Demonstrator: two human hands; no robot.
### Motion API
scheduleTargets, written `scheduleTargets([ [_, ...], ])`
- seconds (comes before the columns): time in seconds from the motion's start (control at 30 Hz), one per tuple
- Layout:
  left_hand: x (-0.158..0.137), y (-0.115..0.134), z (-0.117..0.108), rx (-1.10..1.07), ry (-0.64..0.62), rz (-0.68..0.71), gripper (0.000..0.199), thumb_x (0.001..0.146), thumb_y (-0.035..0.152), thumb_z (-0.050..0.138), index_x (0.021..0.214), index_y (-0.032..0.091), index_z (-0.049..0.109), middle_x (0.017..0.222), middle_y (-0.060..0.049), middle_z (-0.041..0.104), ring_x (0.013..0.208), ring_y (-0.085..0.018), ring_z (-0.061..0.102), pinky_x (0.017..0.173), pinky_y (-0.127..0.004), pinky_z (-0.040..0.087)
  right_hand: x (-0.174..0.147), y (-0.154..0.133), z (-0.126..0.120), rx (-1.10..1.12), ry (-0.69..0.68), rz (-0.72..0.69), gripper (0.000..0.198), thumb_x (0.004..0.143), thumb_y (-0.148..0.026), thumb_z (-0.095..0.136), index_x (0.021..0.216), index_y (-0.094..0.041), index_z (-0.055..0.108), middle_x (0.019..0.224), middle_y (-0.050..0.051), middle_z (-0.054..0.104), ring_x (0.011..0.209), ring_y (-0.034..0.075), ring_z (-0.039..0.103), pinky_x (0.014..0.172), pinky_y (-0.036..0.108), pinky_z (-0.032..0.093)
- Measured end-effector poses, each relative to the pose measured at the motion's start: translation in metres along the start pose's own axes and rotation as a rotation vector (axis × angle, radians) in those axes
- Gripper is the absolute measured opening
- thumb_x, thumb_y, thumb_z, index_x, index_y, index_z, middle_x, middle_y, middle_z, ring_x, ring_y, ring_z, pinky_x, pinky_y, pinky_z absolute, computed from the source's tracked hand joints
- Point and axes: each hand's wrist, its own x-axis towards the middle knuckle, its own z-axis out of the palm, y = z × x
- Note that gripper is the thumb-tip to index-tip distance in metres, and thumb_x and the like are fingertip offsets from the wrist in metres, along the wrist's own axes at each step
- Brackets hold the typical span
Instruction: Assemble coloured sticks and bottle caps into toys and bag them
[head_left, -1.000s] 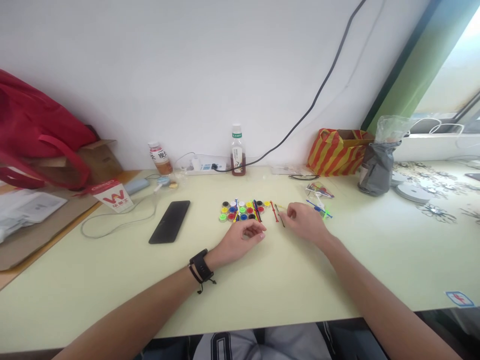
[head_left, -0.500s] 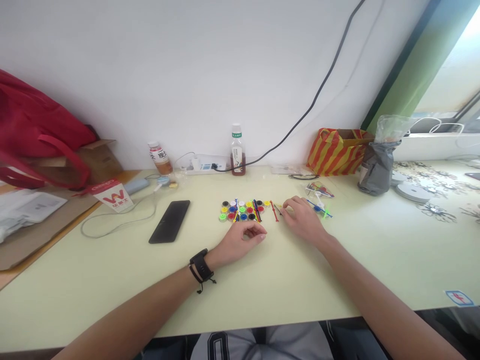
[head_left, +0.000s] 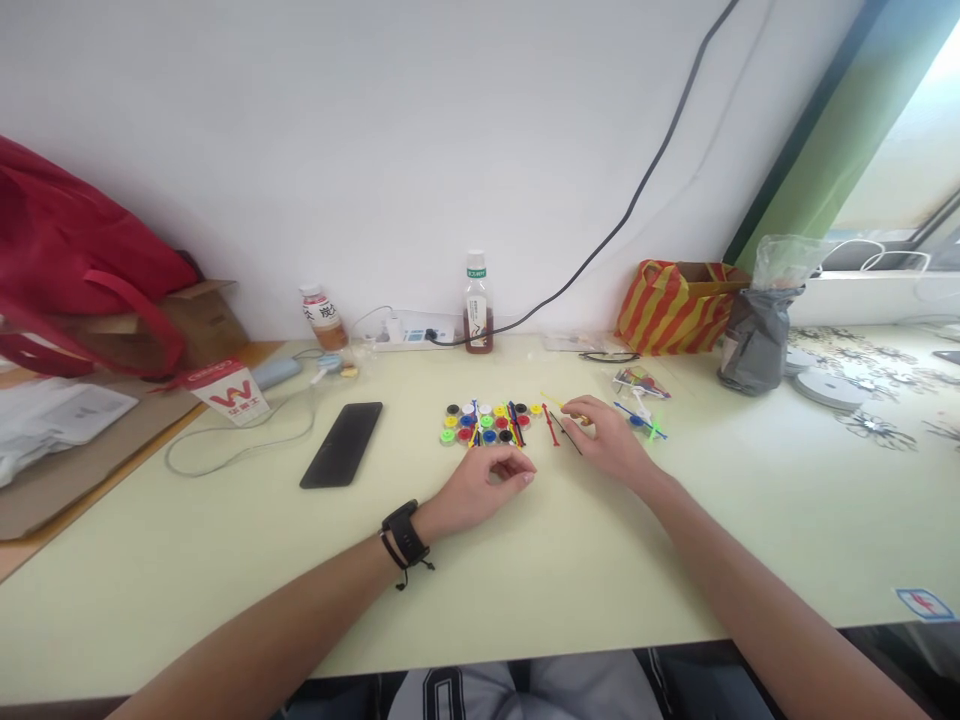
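Two bottles [head_left: 478, 312], liquid [head_left: 331, 335] inside, black stick [head_left: 572, 441] by right fingers [head_left: 581, 406]

The left forearm [head_left: 285, 630], lower left of the frame, is bare up to a broad black strap [head_left: 406, 533] around the wrist; beside it runs a thin black cord bracelet [head_left: 389, 549] with two knotted ends. Left hand [head_left: 478, 487], right hand [head_left: 606, 445] and right forearm [head_left: 750, 560], lower right, are bare. At bottom centre, pale grey legwear [head_left: 585, 690] bears a dark-outlined block marking [head_left: 433, 695].
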Motion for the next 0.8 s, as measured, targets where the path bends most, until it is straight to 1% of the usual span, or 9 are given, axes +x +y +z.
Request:
scheduleTargets([
  [0.1,0.0001,-0.0002,0.0001,0.001,-0.002,0.003,0.019,0.094,0.035,0.066,0.092,0.018,0.073,0.092,-0.006,0.072,0.082,-0.017,0.062,0.078,-0.031,0.051,-0.0003,-0.0087,-0.0020,0.049,-0.075,-0.004,0.018,0.096,-0.023,0.054,0.095,-0.022,0.072,0.106,0.008,0.072,0.090,0.021,0.069,0.077,0.033,0.055],
  [0.2,0.0005,-0.0005,0.0002,0.002,0.000,0.008,0.019,0.094,0.035,0.067,0.091,0.017,0.073,0.090,-0.006,0.072,0.081,-0.017,0.062,0.078,-0.031,0.051,-0.0009,-0.0123,-0.0009,0.053,-0.125,-0.002,0.020,0.096,-0.022,0.054,0.090,-0.022,0.072,0.104,0.007,0.071,0.086,0.020,0.069,0.073,0.031,0.054],
  [0.37,-0.0001,0.0009,-0.0004,0.015,0.000,0.003,0.019,0.094,0.035,0.067,0.091,0.018,0.074,0.092,-0.006,0.072,0.082,-0.018,0.063,0.077,-0.030,0.051,-0.0020,-0.0109,0.0023,0.032,-0.143,0.006,0.018,0.094,-0.021,0.055,0.098,-0.021,0.073,0.108,0.009,0.071,0.086,0.020,0.068,0.074,0.032,0.054],
  [0.6,-0.0010,0.0037,-0.0004,0.018,0.004,0.004,0.021,0.093,0.037,0.066,0.091,0.018,0.074,0.091,-0.006,0.073,0.082,-0.018,0.063,0.077,-0.031,0.051,-0.0012,-0.0104,0.0013,-0.026,-0.145,-0.001,0.017,0.094,-0.023,0.054,0.096,-0.021,0.071,0.108,0.010,0.072,0.087,0.023,0.068,0.083,0.036,0.054],
  [0.8,-0.0008,0.0050,-0.0002,0.009,0.005,0.001,0.022,0.093,0.038,0.067,0.090,0.018,0.074,0.090,-0.006,0.072,0.080,-0.018,0.063,0.076,-0.030,0.051,-0.0005,-0.0089,0.0034,-0.022,-0.143,-0.005,0.019,0.094,-0.023,0.054,0.100,-0.021,0.072,0.111,0.011,0.072,0.091,0.024,0.068,0.083,0.036,0.054],
])
